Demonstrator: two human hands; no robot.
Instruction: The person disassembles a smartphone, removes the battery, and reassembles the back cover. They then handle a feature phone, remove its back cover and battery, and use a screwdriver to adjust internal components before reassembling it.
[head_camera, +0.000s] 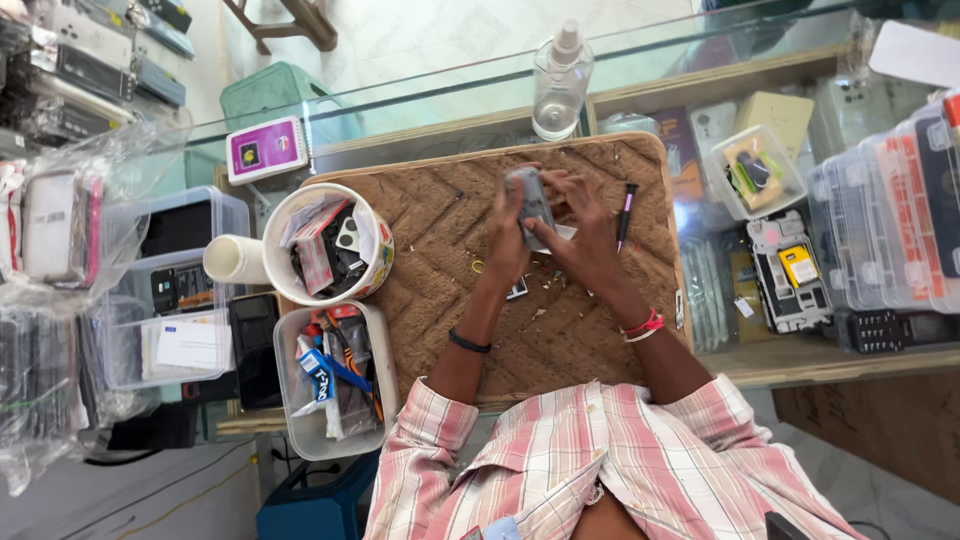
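Two hands over a brown mat (440, 250) on the table. Left hand (507, 240) and right hand (580, 225) both grip a small grey phone (530, 205), held above the mat's far middle, left fingers on its left edge, right fingers on its right edge and back. Open room: bare mat to the left of the hands and nearer the person. Mat's left edge: round tub (325, 245) of parts, tool tray (335, 385). Far edge: spray bottle (560, 80). Right of the right hand: pen tool (626, 212), apart from it.
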